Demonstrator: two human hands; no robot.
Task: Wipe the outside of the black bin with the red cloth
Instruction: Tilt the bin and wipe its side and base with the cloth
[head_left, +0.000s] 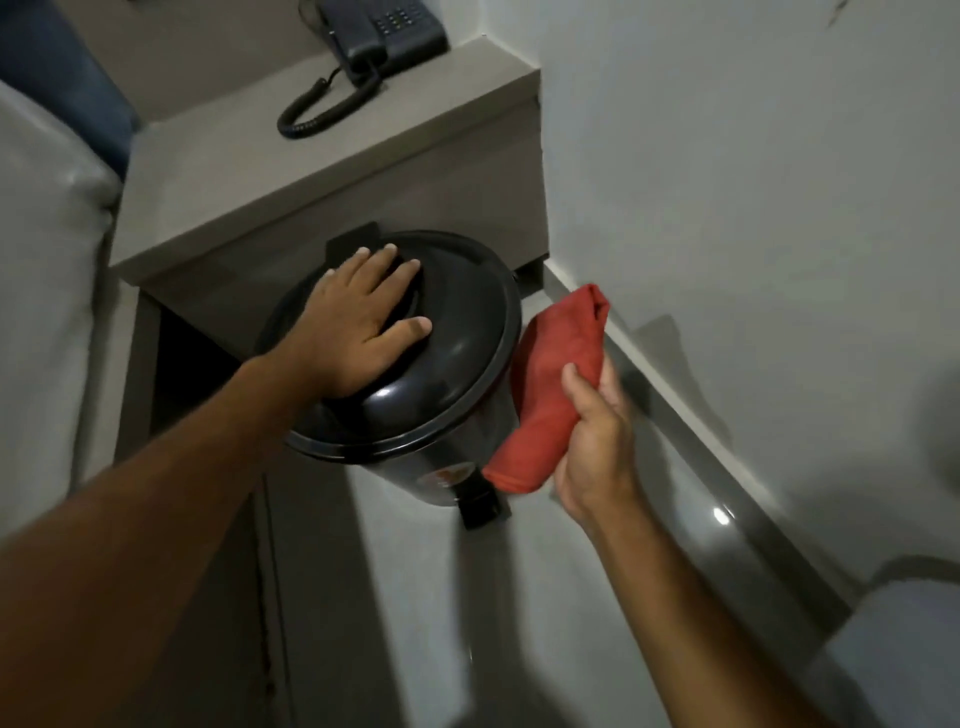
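Observation:
A round black bin (457, 364) with a domed lid and a foot pedal stands on the pale floor in front of a bedside cabinet. My left hand (363, 322) lies flat on the lid, fingers spread. My right hand (592, 447) grips a folded red cloth (556, 379) held against the bin's right side. The bin's lower body is mostly hidden under the lid.
A grey bedside cabinet (332, 171) carries a dark corded telephone (384, 31). A bed edge (47, 234) runs along the left. The white wall (753, 208) and its dark skirting (727, 493) close in on the right.

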